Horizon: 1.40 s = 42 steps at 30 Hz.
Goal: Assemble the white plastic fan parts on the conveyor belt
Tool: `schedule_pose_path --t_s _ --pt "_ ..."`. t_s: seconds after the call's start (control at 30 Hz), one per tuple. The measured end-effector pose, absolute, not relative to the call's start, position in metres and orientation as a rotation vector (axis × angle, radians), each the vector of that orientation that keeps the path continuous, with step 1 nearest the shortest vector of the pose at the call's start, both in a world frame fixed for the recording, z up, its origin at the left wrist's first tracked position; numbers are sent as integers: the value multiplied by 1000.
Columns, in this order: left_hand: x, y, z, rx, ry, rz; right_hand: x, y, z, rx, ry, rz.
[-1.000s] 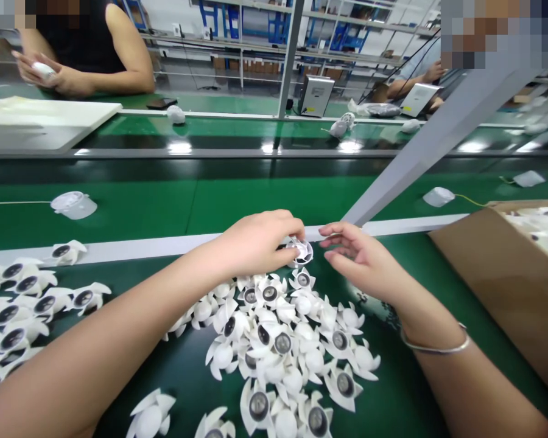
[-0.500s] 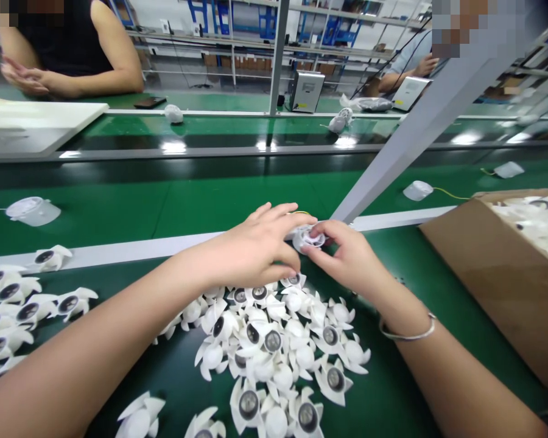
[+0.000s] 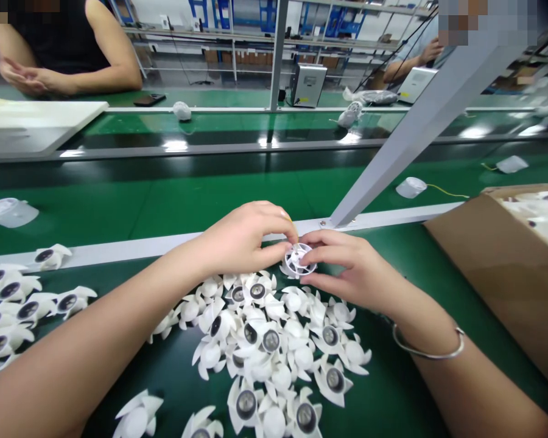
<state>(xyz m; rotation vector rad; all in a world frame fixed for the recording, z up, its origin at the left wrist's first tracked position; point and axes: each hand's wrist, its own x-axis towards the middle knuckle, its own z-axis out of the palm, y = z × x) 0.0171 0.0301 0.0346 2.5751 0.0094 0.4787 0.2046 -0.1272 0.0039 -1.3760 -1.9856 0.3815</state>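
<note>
My left hand (image 3: pixel 254 237) is closed, its thumb and fingertips pinching the upper left rim of a small white round fan housing (image 3: pixel 300 267) with spokes. My right hand (image 3: pixel 351 263) grips the same housing from the right, with fingers over its face and the thumb below. The housing's open, spoked side faces up toward me. A bit of yellow wire shows by my left fingertips. Just below both hands lies a pile of white fan impellers (image 3: pixel 281 377), several showing dark round hubs.
More impellers (image 3: pixel 27 310) lie at the left. A cardboard box (image 3: pixel 497 274) of white parts stands right. Beyond a white rail, a green belt (image 3: pixel 201 191) carries housings (image 3: pixel 411 187). A slanted post (image 3: pixel 406 131) rises ahead. Two people sit across, near a white board (image 3: pixel 41 121).
My left fingers have curled in from a spread pose onto the housing. The housing has come nearer and tilted its face to me. Housings on the near belt have shifted left.
</note>
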Motion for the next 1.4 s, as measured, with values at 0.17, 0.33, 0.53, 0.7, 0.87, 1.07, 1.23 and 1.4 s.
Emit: schedule_pose_path --t_s 0.17,0.33,0.53,0.7,0.87,1.07,1.23,1.4 --pt "20 33 23 2487 91 209 198 -127 -6 -1432 -1988 393" --pt "24 39 18 2398 200 34 196 -122 -6 -1569 -1921 419" --pt "13 29 44 2586 331 25 207 -120 -5 -1453 -1956 524" --pt "-3 35 58 2511 209 -265 202 -119 -15 -1587 -1883 195" --pt "0 44 45 2416 254 -426 222 -128 5 -1822 -1724 70" --pt "8 47 43 2330 182 -356 241 -169 30 -1950 -1783 196" --pt "16 50 29 2222 286 -143 229 -205 5 -1951 -1731 119" --pt "24 50 7 2272 431 -47 234 -218 -22 -1985 -1835 98"
